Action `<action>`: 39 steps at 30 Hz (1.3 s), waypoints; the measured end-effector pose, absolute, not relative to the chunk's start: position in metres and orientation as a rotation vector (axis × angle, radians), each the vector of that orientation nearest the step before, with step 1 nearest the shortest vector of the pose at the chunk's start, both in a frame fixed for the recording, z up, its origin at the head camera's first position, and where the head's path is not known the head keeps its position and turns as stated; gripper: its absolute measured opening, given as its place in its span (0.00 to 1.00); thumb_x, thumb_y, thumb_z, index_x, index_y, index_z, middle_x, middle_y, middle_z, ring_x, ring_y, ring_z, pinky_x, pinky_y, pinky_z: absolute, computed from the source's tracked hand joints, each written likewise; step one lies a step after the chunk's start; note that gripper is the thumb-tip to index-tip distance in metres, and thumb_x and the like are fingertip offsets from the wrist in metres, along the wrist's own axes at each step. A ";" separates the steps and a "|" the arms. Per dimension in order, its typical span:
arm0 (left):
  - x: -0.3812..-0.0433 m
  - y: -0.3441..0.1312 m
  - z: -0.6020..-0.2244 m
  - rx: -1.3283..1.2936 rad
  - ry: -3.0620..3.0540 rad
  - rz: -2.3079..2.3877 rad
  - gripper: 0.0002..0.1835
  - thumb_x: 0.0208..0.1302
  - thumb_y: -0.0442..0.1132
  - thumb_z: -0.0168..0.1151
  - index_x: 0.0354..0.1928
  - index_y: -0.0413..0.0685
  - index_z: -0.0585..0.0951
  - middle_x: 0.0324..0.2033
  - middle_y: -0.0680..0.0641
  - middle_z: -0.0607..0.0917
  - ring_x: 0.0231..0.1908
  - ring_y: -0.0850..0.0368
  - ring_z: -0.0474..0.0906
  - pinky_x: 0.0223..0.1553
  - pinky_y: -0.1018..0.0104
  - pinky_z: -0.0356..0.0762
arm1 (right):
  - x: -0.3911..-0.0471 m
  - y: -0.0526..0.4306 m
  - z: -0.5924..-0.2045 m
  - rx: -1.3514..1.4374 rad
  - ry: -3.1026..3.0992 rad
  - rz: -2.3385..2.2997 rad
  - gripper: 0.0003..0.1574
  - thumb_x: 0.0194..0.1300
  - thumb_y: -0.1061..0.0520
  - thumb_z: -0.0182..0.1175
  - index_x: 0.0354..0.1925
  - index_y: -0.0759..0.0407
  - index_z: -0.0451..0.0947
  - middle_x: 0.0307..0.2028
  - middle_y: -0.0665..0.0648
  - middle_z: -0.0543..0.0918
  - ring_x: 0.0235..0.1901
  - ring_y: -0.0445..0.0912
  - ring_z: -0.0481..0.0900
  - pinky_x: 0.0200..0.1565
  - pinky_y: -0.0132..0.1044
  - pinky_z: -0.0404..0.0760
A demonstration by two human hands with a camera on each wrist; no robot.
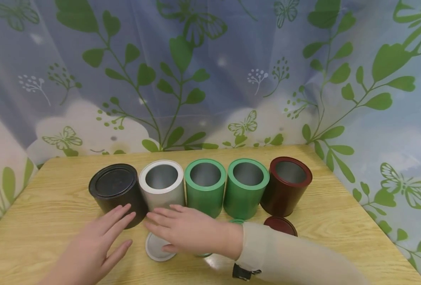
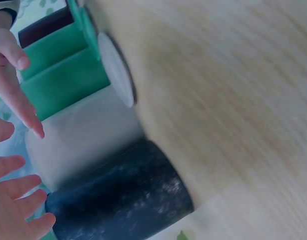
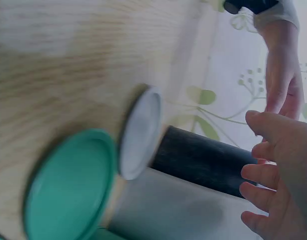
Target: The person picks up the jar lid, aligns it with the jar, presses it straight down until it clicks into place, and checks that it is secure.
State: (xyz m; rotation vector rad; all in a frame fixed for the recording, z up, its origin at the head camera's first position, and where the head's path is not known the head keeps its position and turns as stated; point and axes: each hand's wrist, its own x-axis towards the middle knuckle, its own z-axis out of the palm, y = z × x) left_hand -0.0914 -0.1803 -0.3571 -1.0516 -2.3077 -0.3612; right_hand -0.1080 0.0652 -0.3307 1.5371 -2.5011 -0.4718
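Your left hand [image 1: 94,239], lower left, and right hand [image 1: 187,227], lower centre, are released, fingers extended; the right partly hides a white lid [image 1: 157,247] and white can [image 1: 164,198].

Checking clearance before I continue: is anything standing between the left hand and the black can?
Nothing visible does. In the head view, the left hand overlaps the black can's near side, with no object between. The right hand is off to one side, in front of the white can.
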 end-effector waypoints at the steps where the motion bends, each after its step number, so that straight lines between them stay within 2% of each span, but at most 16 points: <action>1: -0.091 -0.179 -0.359 -1.062 -2.316 -0.351 0.32 0.71 0.60 0.37 0.57 0.43 0.76 0.56 0.43 0.76 0.53 0.44 0.73 0.50 0.56 0.71 | -0.108 0.067 -0.333 1.545 -2.500 -0.467 0.38 0.68 0.36 0.48 0.69 0.50 0.58 0.68 0.52 0.60 0.67 0.44 0.55 0.63 0.40 0.60; 2: -0.092 -0.179 -0.361 -1.075 -2.317 -0.349 0.32 0.71 0.60 0.37 0.57 0.42 0.76 0.56 0.42 0.76 0.53 0.44 0.74 0.45 0.52 0.73 | -0.107 0.069 -0.335 1.553 -2.502 -0.458 0.38 0.67 0.36 0.49 0.69 0.51 0.59 0.68 0.52 0.61 0.67 0.44 0.56 0.63 0.40 0.61; 7: -0.093 -0.176 -0.371 -1.110 -2.371 -0.337 0.33 0.70 0.60 0.36 0.56 0.41 0.76 0.56 0.42 0.76 0.53 0.44 0.74 0.43 0.48 0.76 | -0.111 0.077 -0.351 1.558 -2.495 -0.427 0.38 0.66 0.36 0.51 0.68 0.50 0.62 0.66 0.51 0.64 0.65 0.44 0.61 0.61 0.38 0.65; 10: -0.094 -0.174 -0.377 -1.118 -2.425 -0.323 0.28 0.67 0.57 0.51 0.57 0.41 0.76 0.57 0.42 0.75 0.54 0.44 0.74 0.44 0.49 0.76 | -0.114 0.080 -0.360 1.556 -2.496 -0.408 0.37 0.66 0.36 0.51 0.67 0.50 0.63 0.66 0.52 0.65 0.64 0.44 0.63 0.59 0.38 0.67; 12: -0.095 -0.173 -0.382 -1.133 -2.455 -0.298 0.28 0.60 0.53 0.62 0.56 0.42 0.76 0.57 0.42 0.75 0.53 0.45 0.74 0.44 0.50 0.77 | -0.115 0.081 -0.364 1.561 -2.494 -0.397 0.37 0.66 0.36 0.52 0.66 0.51 0.64 0.65 0.52 0.66 0.63 0.44 0.65 0.58 0.38 0.69; 15: -0.096 -0.169 -0.392 -1.167 -2.471 -0.252 0.31 0.50 0.48 0.71 0.55 0.41 0.77 0.54 0.40 0.77 0.52 0.45 0.76 0.42 0.51 0.78 | -0.116 0.082 -0.370 1.573 -2.499 -0.400 0.37 0.66 0.37 0.52 0.66 0.53 0.64 0.64 0.53 0.67 0.61 0.45 0.67 0.57 0.37 0.70; 20: -0.098 -0.164 -0.406 -1.206 -2.525 -0.222 0.30 0.51 0.49 0.70 0.54 0.41 0.77 0.51 0.38 0.78 0.51 0.44 0.76 0.43 0.50 0.77 | -0.118 0.083 -0.379 1.577 -2.533 -0.409 0.37 0.66 0.37 0.52 0.65 0.53 0.65 0.64 0.53 0.68 0.60 0.47 0.69 0.57 0.39 0.70; 27: -0.098 -0.159 -0.412 -1.188 -2.733 -0.220 0.31 0.56 0.52 0.63 0.58 0.39 0.74 0.56 0.36 0.74 0.55 0.37 0.71 0.49 0.46 0.73 | -0.120 0.083 -0.389 1.593 -2.589 -0.398 0.35 0.67 0.37 0.50 0.66 0.52 0.65 0.63 0.52 0.69 0.59 0.47 0.70 0.56 0.38 0.71; 31: -0.098 -0.157 -0.416 -1.186 -2.805 -0.190 0.34 0.57 0.55 0.62 0.59 0.40 0.73 0.58 0.35 0.71 0.55 0.34 0.70 0.48 0.44 0.73 | -0.120 0.081 -0.391 1.586 -2.639 -0.403 0.35 0.67 0.37 0.49 0.66 0.51 0.64 0.64 0.52 0.68 0.60 0.48 0.69 0.56 0.37 0.71; 39: -0.098 -0.153 -0.424 -1.205 -2.784 -0.114 0.33 0.60 0.57 0.58 0.62 0.42 0.71 0.61 0.35 0.69 0.54 0.31 0.69 0.46 0.44 0.73 | -0.121 0.077 -0.399 1.570 -2.689 -0.422 0.37 0.67 0.36 0.48 0.68 0.50 0.61 0.66 0.50 0.65 0.61 0.48 0.67 0.56 0.38 0.70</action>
